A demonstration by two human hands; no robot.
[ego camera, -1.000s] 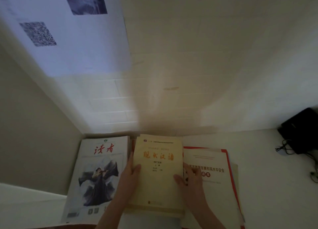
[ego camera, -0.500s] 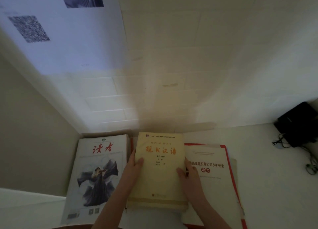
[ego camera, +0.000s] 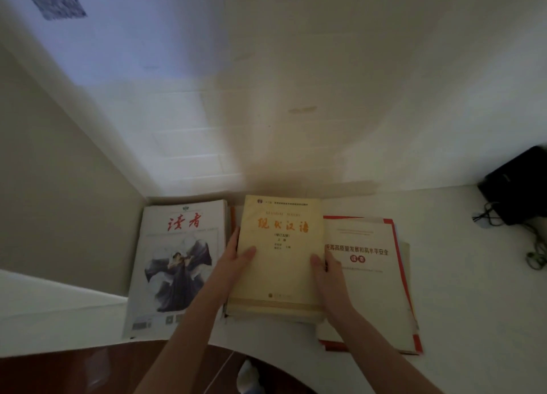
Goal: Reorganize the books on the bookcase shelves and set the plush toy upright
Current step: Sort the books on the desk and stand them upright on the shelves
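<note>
Gripping the yellow book (ego camera: 281,254) by its two long sides, the person has it lying flat, cover up, on the white shelf (ego camera: 461,305). The left hand (ego camera: 236,259) clasps the book's left edge, thumb laid on the cover and fingers tucked down along the side. The right hand (ego camera: 327,272) does the same at the right edge, thumb on the cover, its other fingers hidden behind the book's side. Paper edges and an orange strip showing under the yellow book suggest it sits on a small pile, though how many volumes lie beneath cannot be told. Just left of the yellow book lies a magazine (ego camera: 177,260), flat and face up. Just right of it, partly under its edge, lies a red-bordered booklet (ego camera: 373,278) on some further sheets. Well to the right of the yellow book, against the wall, stands a black device (ego camera: 516,183) with a tangle of cables (ego camera: 532,245).

As a judgement, the sorting looks midway: three flat piles run side by side, and the yellow book seems to be getting squared onto the middle one. The plush toy is nowhere in sight, so whether it stands upright cannot be told; that part, and any other shelves, may remain.
</note>
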